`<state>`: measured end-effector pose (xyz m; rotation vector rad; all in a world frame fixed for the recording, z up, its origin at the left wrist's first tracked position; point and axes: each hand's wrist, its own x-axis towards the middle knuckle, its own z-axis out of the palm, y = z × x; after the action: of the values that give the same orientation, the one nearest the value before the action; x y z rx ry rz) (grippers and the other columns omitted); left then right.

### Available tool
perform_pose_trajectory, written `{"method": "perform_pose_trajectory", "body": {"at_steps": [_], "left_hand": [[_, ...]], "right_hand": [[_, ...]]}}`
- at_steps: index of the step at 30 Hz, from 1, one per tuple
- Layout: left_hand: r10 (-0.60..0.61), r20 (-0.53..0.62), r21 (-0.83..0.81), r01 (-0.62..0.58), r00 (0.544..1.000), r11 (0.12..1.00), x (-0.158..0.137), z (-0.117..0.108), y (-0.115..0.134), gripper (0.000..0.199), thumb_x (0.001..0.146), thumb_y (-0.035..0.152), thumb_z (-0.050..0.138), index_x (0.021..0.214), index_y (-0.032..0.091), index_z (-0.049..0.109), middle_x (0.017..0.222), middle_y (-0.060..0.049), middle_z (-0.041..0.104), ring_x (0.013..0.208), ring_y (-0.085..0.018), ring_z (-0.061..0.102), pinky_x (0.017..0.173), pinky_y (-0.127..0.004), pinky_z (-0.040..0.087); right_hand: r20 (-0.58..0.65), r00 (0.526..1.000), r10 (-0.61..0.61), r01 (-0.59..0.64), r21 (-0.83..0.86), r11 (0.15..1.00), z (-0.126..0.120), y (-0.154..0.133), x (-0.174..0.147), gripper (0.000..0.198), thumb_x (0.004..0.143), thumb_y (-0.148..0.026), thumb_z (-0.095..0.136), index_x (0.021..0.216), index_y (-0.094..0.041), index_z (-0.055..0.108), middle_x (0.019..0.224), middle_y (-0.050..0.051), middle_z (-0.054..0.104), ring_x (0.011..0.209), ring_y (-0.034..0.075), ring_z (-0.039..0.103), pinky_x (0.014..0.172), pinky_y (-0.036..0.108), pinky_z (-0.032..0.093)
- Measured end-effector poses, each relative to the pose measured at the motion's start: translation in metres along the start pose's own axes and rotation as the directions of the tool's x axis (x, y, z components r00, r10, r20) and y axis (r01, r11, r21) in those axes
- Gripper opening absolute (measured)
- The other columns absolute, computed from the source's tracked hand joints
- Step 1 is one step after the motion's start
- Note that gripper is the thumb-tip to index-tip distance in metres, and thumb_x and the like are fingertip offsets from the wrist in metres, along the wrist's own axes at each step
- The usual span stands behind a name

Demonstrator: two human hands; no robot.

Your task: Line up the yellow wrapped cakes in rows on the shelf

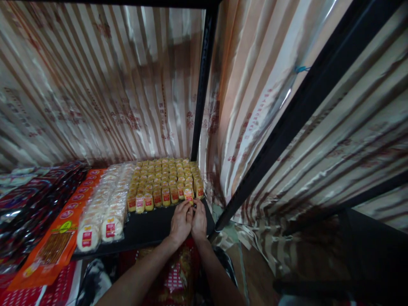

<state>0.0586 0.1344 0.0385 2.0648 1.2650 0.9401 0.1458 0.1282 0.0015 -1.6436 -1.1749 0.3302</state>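
Observation:
Small yellow wrapped snack cakes point(159, 178) with red labels stand in close rows on a black shelf point(146, 225). At the front right of these rows, one wrapped snack cake point(188, 195) stands out slightly. My left hand point(181, 221) and my right hand point(199, 219) are side by side there, with fingers closed at the lower edge of that cake. The fingertips are partly hidden, so how firmly each hand grips it is unclear. Left of the yellow cakes lie two rows of round white wrapped cakes point(110, 229) with red labels.
An orange snack bag point(60, 229) and dark glossy packets point(38, 199) lie farther left. Black metal posts point(204, 85) and a thick slanted bar point(280, 123) frame the shelf. Striped plastic sheeting point(127, 85) hangs behind. Below the shelf are more packages point(175, 276).

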Motion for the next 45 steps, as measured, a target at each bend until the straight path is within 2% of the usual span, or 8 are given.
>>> {"method": "perform_pose_trajectory", "body": {"at_steps": [7,11,14,25,28,31,42,45], "left_hand": [[0.24,0.097,0.209,-0.256,0.966,0.944,0.005,-0.007,-0.023,0.049,0.075,0.004,0.035,0.121,0.014,0.05,0.132,-0.008,0.047,0.127,-0.019,0.035,0.106,-0.04,0.033],[0.313,0.176,0.32,-0.355,0.933,0.878,0.004,-0.008,-0.031,0.058,0.071,0.001,0.036,0.128,0.01,0.043,0.137,-0.01,0.041,0.131,-0.021,0.028,0.106,-0.04,0.033],[0.346,0.207,0.35,-0.399,0.915,0.848,0.002,-0.007,-0.03,0.057,0.073,0.003,0.036,0.129,0.01,0.042,0.138,-0.01,0.039,0.132,-0.022,0.025,0.106,-0.04,0.034],[0.371,0.168,0.38,-0.407,0.913,0.831,0.003,-0.001,-0.034,0.056,0.075,0.002,0.033,0.13,0.01,0.041,0.138,-0.011,0.039,0.133,-0.021,0.025,0.105,-0.04,0.035],[0.37,0.159,0.37,-0.403,0.915,0.838,0.003,-0.001,-0.035,0.057,0.073,0.002,0.033,0.129,0.009,0.042,0.138,-0.011,0.039,0.133,-0.02,0.023,0.106,-0.038,0.034],[0.367,0.158,0.37,-0.399,0.917,0.839,0.003,-0.001,-0.034,0.058,0.071,0.001,0.033,0.128,0.008,0.042,0.139,-0.01,0.038,0.133,-0.02,0.022,0.106,-0.037,0.034],[0.347,0.172,0.407,-0.387,0.922,0.827,0.005,0.0,-0.033,0.057,0.072,0.002,0.034,0.128,0.007,0.042,0.139,-0.012,0.038,0.133,-0.021,0.024,0.105,-0.037,0.035],[0.361,0.163,0.416,-0.396,0.918,0.818,0.004,0.001,-0.033,0.058,0.071,0.001,0.034,0.128,0.006,0.042,0.139,-0.012,0.038,0.132,-0.022,0.025,0.104,-0.038,0.036]], "right_hand": [[-0.082,0.995,-0.055,0.05,-0.062,0.997,0.001,-0.003,0.001,0.036,0.081,-0.019,0.033,0.109,-0.012,0.054,0.123,0.016,0.049,0.119,0.022,0.042,0.1,0.043,0.035],[-0.152,0.982,0.108,-0.106,0.024,0.994,-0.004,-0.002,0.013,0.045,0.084,-0.029,0.029,0.12,-0.009,0.047,0.127,0.018,0.048,0.121,0.023,0.041,0.1,0.044,0.033],[-0.122,0.967,0.223,-0.216,0.072,0.974,-0.006,-0.002,0.024,0.051,0.084,-0.034,0.029,0.127,-0.01,0.041,0.131,0.016,0.045,0.124,0.022,0.039,0.102,0.042,0.031],[-0.099,0.992,0.073,-0.077,-0.031,0.997,0.005,-0.004,0.033,0.051,0.084,-0.03,0.027,0.129,-0.011,0.042,0.135,0.013,0.042,0.127,0.02,0.034,0.105,0.04,0.027],[-0.113,0.985,0.129,-0.128,0.015,0.992,0.003,-0.003,0.037,0.051,0.084,-0.032,0.027,0.126,-0.009,0.045,0.13,0.015,0.047,0.123,0.021,0.04,0.104,0.039,0.028],[-0.114,0.973,0.2,-0.194,0.062,0.979,0.003,-0.006,0.046,0.056,0.085,-0.037,0.027,0.132,-0.009,0.036,0.131,0.016,0.045,0.123,0.022,0.041,0.103,0.04,0.029],[-0.041,0.988,0.146,-0.145,0.045,0.988,0.013,-0.012,0.057,0.062,0.085,-0.044,0.025,0.135,-0.008,0.032,0.14,0.015,0.035,0.13,0.02,0.029,0.108,0.038,0.02],[-0.032,0.987,0.157,-0.155,0.06,0.986,0.011,-0.011,0.058,0.061,0.085,-0.044,0.026,0.131,-0.007,0.039,0.137,0.015,0.039,0.129,0.021,0.032,0.108,0.038,0.02]]}}
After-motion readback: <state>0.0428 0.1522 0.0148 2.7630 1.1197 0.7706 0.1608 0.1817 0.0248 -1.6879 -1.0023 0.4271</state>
